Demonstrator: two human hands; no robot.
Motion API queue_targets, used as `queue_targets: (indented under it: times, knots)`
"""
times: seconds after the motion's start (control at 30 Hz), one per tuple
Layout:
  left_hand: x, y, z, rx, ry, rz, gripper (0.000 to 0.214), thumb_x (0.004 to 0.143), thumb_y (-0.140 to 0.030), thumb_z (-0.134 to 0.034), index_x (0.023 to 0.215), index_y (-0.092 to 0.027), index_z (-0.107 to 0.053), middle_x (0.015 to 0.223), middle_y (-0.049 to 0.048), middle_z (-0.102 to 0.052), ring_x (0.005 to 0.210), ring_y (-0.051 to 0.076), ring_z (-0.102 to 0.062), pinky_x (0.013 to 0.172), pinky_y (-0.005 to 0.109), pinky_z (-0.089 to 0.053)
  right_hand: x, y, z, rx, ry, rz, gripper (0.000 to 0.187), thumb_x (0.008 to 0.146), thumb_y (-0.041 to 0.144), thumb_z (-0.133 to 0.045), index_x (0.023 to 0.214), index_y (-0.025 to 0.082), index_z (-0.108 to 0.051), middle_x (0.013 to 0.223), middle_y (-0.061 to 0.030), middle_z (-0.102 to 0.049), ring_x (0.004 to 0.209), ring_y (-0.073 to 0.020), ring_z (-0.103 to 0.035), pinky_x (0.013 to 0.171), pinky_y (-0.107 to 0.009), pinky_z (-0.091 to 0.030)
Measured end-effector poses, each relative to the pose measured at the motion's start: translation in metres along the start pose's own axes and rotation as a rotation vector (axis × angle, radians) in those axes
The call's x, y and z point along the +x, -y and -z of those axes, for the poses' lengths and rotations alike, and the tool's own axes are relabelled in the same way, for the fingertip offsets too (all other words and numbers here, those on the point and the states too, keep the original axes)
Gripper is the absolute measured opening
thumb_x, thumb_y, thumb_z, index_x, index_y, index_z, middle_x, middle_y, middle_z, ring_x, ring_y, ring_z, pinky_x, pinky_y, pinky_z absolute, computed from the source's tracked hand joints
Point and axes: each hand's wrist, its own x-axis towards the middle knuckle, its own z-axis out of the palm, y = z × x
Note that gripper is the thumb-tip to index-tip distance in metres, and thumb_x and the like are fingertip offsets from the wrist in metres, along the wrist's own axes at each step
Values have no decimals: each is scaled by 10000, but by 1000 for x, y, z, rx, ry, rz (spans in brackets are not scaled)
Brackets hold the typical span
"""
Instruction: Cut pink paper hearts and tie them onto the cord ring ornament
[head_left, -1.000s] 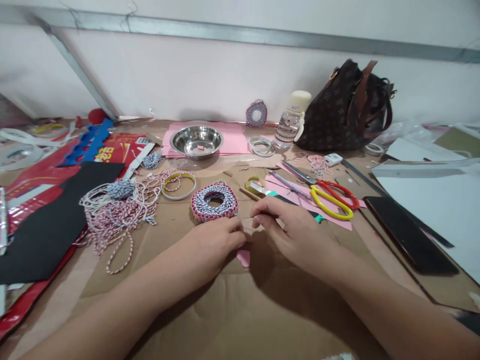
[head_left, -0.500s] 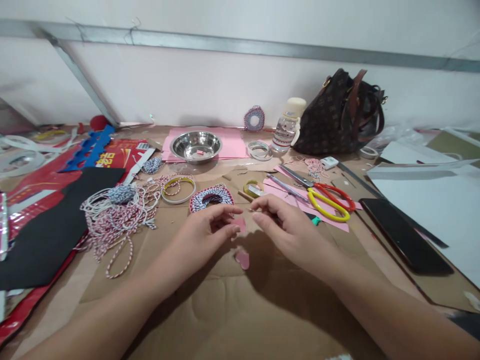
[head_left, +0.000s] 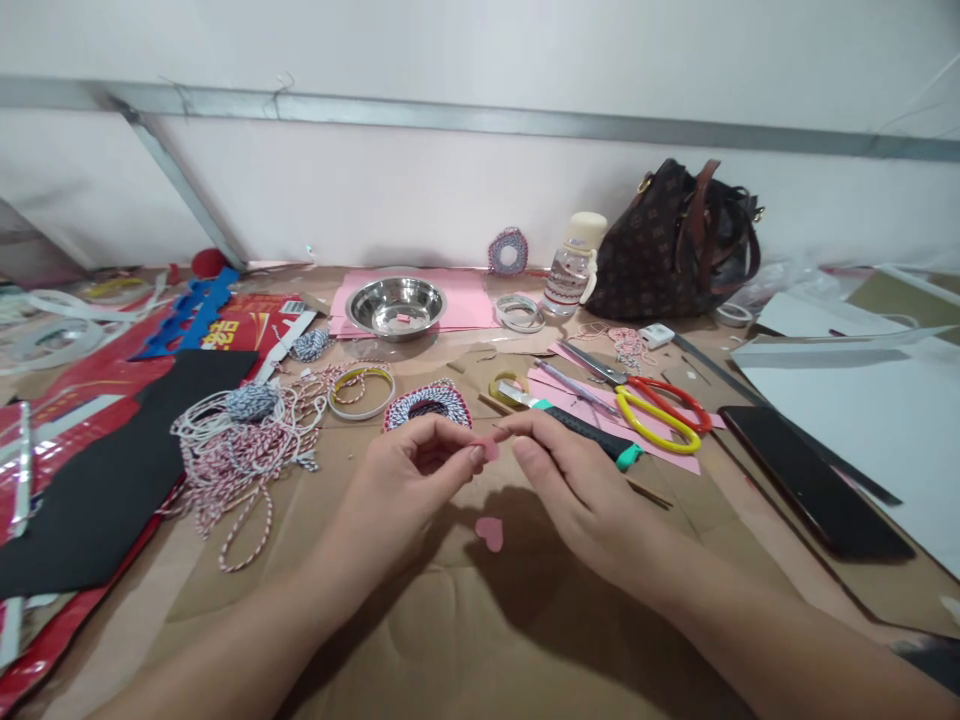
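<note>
My left hand (head_left: 409,480) and my right hand (head_left: 570,478) meet above brown cardboard (head_left: 465,620). Between the left thumb and fingers is a small pink paper piece (head_left: 490,449). The right fingertips pinch together right beside it, on something too thin to make out. A pink paper heart (head_left: 490,532) lies on the cardboard just below both hands. A ring wrapped in red, white and blue cord (head_left: 427,402) lies just beyond the left hand.
A tangle of striped cord (head_left: 240,435) lies at left beside black foam (head_left: 97,470). Behind are a steel bowl (head_left: 395,305), a bottle (head_left: 572,265) and a brown bag (head_left: 675,245). Red-and-yellow scissors (head_left: 660,405), a green-tipped knife (head_left: 585,428) and a dark phone (head_left: 814,480) lie at right.
Both hands lifted slightly off the cardboard. The left hand now holds a small pink piece up between the fingertips, and the right fingertips have closed in on it. The view tilted a little.
</note>
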Motion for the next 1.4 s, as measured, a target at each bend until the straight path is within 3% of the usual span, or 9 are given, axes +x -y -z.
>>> queue_targets:
  times: [0.17, 0.4, 0.7, 1.1, 1.4]
  knots:
    - [-1, -1, -1, -23, -53, -6, 139, 821, -327, -713, 821, -188, -705, 791, 8, -745, 755, 147, -692, 714, 258, -547, -2, -2, 1, -198, -42, 115, 215, 1029, 195, -413, 1072, 248, -617, 843, 9, -663, 726, -125, -594, 670, -239, -398]
    - [-3, 2, 0, -48, -90, -19, 140, 823, -326, -713, 802, -194, -671, 808, 9, -743, 767, 157, -699, 734, 284, -553, -11, -2, -5, -231, -105, 148, 115, 1006, 191, -465, 1087, 240, -530, 583, 82, -525, 455, -107, -422, 504, -239, -277]
    - [-7, -1, -4, 1, -105, -56, 130, 810, -317, -719, 791, -198, -669, 800, 9, -751, 768, 158, -713, 717, 270, -563, -8, -9, -8, -245, -144, 190, 82, 959, 162, -518, 891, 209, -522, 622, 66, -527, 482, -82, -431, 502, -217, -295]
    - [-10, -3, -6, 205, -152, -188, 72, 836, -268, -673, 785, -222, -693, 797, -1, -758, 740, 158, -716, 699, 271, -583, -7, -5, -9, -271, -129, 144, 113, 976, 188, -497, 867, 214, -507, 636, 56, -577, 492, -86, -477, 508, -220, -324]
    - [-8, -2, -5, 144, -129, -141, 58, 828, -276, -709, 808, -221, -710, 822, -1, -766, 768, 159, -720, 734, 271, -592, -8, -7, -9, -251, -120, 118, 86, 971, 176, -506, 892, 205, -524, 636, 60, -561, 503, -82, -472, 510, -213, -321]
